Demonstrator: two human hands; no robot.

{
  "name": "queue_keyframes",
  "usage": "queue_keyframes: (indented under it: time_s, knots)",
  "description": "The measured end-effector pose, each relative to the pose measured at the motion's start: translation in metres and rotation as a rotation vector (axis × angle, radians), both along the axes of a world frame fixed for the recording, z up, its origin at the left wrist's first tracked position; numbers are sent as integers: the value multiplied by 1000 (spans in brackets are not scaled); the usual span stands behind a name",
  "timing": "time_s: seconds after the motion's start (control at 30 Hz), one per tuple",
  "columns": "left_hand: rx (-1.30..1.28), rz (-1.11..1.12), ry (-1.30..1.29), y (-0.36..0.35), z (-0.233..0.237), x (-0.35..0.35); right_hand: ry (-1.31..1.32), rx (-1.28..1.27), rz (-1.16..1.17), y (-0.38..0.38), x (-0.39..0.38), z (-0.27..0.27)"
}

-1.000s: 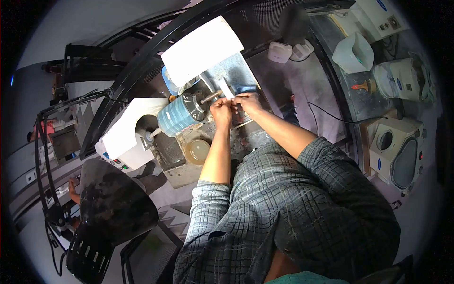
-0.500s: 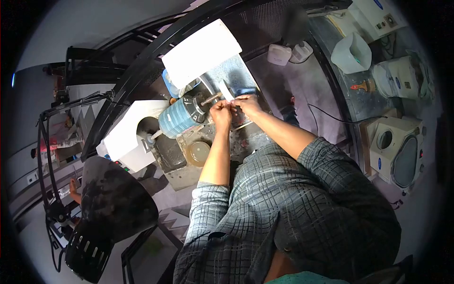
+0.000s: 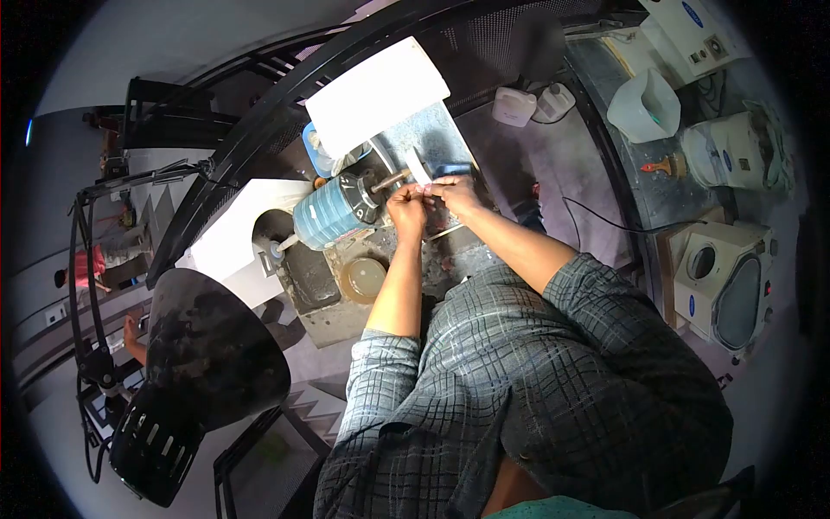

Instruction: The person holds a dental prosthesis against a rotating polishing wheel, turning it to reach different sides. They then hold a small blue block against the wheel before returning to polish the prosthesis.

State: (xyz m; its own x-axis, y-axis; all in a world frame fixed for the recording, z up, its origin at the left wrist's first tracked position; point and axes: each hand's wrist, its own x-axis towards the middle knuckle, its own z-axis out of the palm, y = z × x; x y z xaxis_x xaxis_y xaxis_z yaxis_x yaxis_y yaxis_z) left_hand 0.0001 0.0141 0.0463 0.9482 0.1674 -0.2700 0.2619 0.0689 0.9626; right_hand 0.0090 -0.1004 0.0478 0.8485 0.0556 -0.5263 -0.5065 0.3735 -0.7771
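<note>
Head view shows almost no change at the hands: the left hand (image 3: 406, 213) and right hand (image 3: 455, 197) still meet right by the near edge of the white wheel (image 3: 418, 165), on the blue motor's (image 3: 328, 213) rod (image 3: 392, 180), so the work looks steady. Their fingers (image 3: 443, 182) are curled close together, but whether they pinch something tiny is hard to tell.

Black lamp (image 3: 218, 355) at lower left, two pale jugs (image 3: 514, 106), and, near a white container (image 3: 641, 111), probably an orange brush (image 3: 660, 166).
</note>
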Motion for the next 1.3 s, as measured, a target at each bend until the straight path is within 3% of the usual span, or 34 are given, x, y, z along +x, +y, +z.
queue_keyframes:
  time_s: [0.27,0.43,0.57,0.7,0.77,0.83,0.9,0.93,1.0,1.07,1.1,1.17,1.23,1.3]
  knots:
    - [-85,16,43,1,4,0,22,161,-9,0,2,-11]
    - [-153,19,104,2,12,1,-12,59,15,-4,3,-7]
    - [-67,-43,161,3,14,8,78,177,-4,0,5,-13]
    - [-139,-22,120,9,16,2,-19,-29,98,-2,6,-8]
    - [-103,-21,130,6,19,3,31,146,12,0,3,-13]
    - [-93,-24,129,6,14,4,83,95,12,4,4,-11]
    - [-117,2,134,9,14,1,33,216,50,3,4,-10]
    - [-120,2,117,12,15,-2,5,90,4,9,1,1]
    - [-118,-16,89,20,25,-11,-28,86,88,10,-5,7]
    - [-97,-36,23,31,37,-26,40,-21,230,4,-13,63]
    - [-45,-47,-1,35,47,-33,36,-20,238,6,-15,58]
    - [7,-28,-79,45,59,-48,-374,-19,335,12,-20,45]
    - [57,15,-150,51,71,-61,-449,32,379,15,-24,58]
    - [72,48,-222,55,83,-73,-604,-82,442,18,-28,68]
